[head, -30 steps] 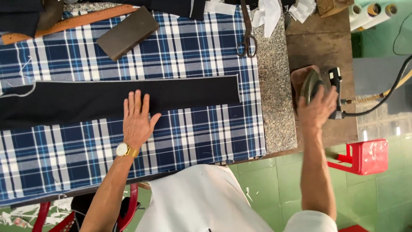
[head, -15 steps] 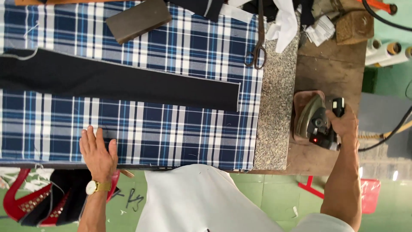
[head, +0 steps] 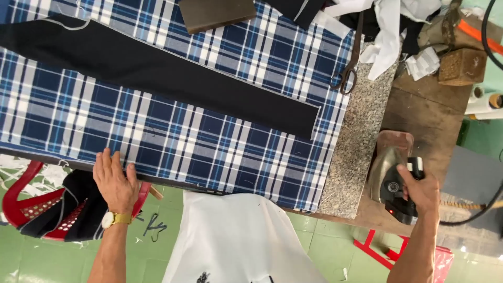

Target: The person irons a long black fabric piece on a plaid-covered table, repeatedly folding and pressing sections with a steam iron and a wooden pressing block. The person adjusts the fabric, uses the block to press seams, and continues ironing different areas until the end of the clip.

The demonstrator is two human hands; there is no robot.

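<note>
Nearest the camera: the person's white shirt (head: 236, 241), with both forearms reaching out past it.

Left hand (head: 115, 181): open, fingers together, palm down on the near edge of the blue plaid cloth (head: 173, 141) that covers the worktable. It holds nothing. A gold wristwatch (head: 111, 219) sits at the wrist. Below and to the left of this hand, a red plastic chair (head: 31, 209) carries some dark fabric.

Right hand (head: 422, 188): closed around the handle of an electric iron (head: 395, 191). The iron rests on a brownish iron rest (head: 394, 142) on the bare wooden bench (head: 424, 115), off the cloth to the right (a strip of speckled stone slab (head: 351, 152) lies between the plaid and the bench). A dark cord (head: 479, 212) runs off to the right from the iron.

Key relation: the black fabric strip (head: 173, 84) lies on the plaid, beyond the left hand and to the left of the iron. Its long axis runs left to right, slightly down toward the right, with the squared cut end nearest the slab. That end is the part closest to the iron hand; the left hand is nearer the strip's middle, with bare plaid between.

Farther off: dark scissors (head: 350, 63) at the cloth's right edge, a flat dark block (head: 217, 13) at the far edge, white rags (head: 387, 31), a small wooden block (head: 462, 65).
</note>
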